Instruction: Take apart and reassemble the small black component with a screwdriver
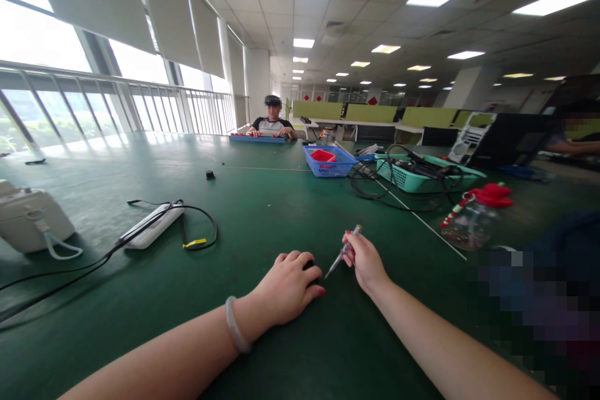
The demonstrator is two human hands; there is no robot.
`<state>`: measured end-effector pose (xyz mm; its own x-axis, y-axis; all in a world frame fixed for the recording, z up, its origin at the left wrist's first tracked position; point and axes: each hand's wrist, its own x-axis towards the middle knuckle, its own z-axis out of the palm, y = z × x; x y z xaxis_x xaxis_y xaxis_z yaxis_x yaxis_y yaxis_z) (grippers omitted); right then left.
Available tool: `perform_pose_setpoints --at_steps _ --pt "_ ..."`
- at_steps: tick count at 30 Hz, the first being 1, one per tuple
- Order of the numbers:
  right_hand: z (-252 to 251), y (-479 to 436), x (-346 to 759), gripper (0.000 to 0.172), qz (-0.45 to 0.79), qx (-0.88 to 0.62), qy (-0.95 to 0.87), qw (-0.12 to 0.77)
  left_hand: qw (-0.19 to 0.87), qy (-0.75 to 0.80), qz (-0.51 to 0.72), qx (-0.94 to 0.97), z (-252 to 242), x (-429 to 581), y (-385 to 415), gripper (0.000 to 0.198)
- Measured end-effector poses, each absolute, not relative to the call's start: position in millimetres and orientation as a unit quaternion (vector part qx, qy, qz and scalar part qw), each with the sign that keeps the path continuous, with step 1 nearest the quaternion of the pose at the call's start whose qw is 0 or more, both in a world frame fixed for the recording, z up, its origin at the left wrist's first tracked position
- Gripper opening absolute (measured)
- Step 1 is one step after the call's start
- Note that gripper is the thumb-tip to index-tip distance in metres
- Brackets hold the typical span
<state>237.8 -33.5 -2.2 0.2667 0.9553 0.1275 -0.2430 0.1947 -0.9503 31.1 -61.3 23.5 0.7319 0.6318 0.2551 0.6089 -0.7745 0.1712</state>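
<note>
My left hand rests on the green table with its fingers curled over a small dark object that is mostly hidden under them. A pale bangle sits on that wrist. My right hand pinches a thin silver tool, like a small screwdriver, held slanted with its tip pointing down toward the dark object.
A white power strip with black cables lies to the left, beside a white device. A clear bottle with a red cap lies at the right. A blue basket and a teal basket with cables stand farther back. A person sits at the far end.
</note>
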Motion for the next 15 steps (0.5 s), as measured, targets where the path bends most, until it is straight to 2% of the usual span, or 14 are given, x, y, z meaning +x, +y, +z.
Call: perform_pose_setpoints --at_steps 11,15 --pt "3.7 -39.0 236.8 0.030 0.461 -0.453 -0.415 0.641 0.074 0.397 0.131 0.906 22.4 -33.4 -86.3 0.018" --pt "4.6 -40.4 236.6 0.032 0.462 -0.452 -0.414 0.641 0.098 0.417 0.125 0.895 22.9 -60.6 -89.6 0.019"
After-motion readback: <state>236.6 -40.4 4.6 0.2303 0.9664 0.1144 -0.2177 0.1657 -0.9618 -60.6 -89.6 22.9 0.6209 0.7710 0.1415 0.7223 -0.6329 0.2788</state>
